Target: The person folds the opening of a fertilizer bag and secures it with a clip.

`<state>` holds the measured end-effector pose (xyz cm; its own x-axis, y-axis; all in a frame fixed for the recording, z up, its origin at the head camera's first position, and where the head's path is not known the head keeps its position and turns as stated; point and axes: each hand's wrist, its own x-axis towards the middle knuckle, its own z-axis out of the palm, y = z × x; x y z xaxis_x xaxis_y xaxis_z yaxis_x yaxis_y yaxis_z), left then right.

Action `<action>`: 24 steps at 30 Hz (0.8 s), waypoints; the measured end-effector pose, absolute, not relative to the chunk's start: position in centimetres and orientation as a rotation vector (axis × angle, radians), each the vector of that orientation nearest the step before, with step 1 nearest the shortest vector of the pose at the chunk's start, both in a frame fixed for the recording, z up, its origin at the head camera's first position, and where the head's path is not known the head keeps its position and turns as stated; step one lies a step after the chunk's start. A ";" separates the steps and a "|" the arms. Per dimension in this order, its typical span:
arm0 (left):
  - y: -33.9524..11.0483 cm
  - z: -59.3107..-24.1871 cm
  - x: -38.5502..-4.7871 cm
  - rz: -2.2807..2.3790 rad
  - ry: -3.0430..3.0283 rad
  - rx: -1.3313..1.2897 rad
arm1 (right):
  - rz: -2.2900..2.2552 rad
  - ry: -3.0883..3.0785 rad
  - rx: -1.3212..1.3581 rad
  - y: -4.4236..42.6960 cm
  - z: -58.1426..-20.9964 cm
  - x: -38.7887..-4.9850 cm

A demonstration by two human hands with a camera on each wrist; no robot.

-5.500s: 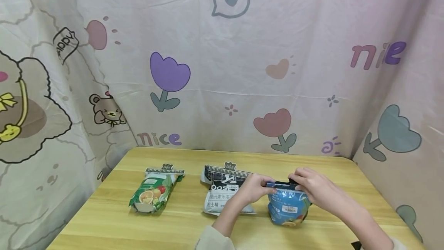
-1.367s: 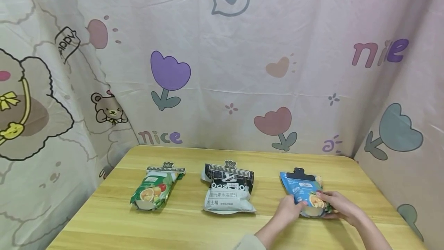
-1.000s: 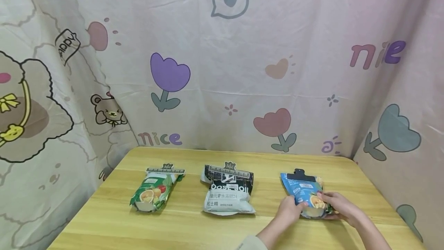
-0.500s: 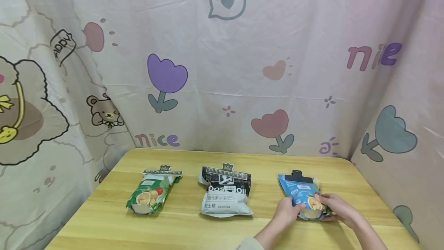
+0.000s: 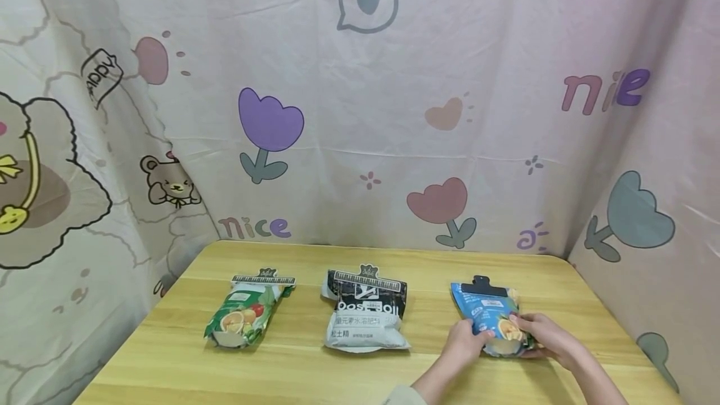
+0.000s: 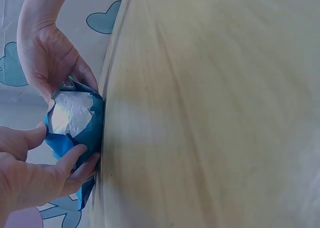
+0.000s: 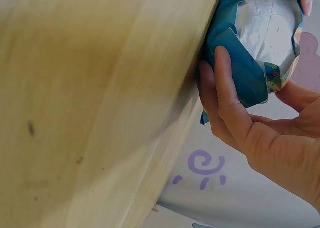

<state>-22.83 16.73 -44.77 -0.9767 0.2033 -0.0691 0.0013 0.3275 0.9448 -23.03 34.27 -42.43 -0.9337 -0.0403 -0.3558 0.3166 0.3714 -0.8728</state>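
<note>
A blue plastic pouch (image 5: pixel 488 317) with fruit printed on it lies on the table at the right in the head view. A black clip (image 5: pixel 482 287) closes its far end. My left hand (image 5: pixel 464 344) grips the pouch's near left side, thumb on top. On the other side my right hand (image 5: pixel 548 335) grips it, thumb on the front and fingers at its side and underneath. Both wrist views show the pouch's pale bottom end, with the left hand (image 6: pixel 45 173) at one side in the left wrist view and the right hand (image 7: pixel 270 128) in the right wrist view.
A black and white bag (image 5: pixel 368 324) with a piano-key clip (image 5: pixel 368 280) lies mid-table. Further left lies a green fruit-printed bag (image 5: pixel 244 317) with a similar clip (image 5: pixel 264 279). Printed cloth (image 5: pixel 337 111) hangs behind and beside the wooden table (image 5: pixel 253 380).
Earlier, both hands were at the pouch's top with the black clip while it stood up. Since then it has been laid flat, clip away from me, and the hands hold its near end, barely moving lately.
</note>
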 end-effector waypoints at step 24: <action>16.7 -45.2 -23.0 1.739 2.377 0.165 | -1.543 2.325 0.252 34.3 -42.8 -23.2</action>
<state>-23.01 16.70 -45.22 -0.9755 0.2016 -0.0883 -0.0232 0.3050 0.9521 -23.19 34.30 -42.79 -0.9270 -0.0390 -0.3729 0.3285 0.3951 -0.8579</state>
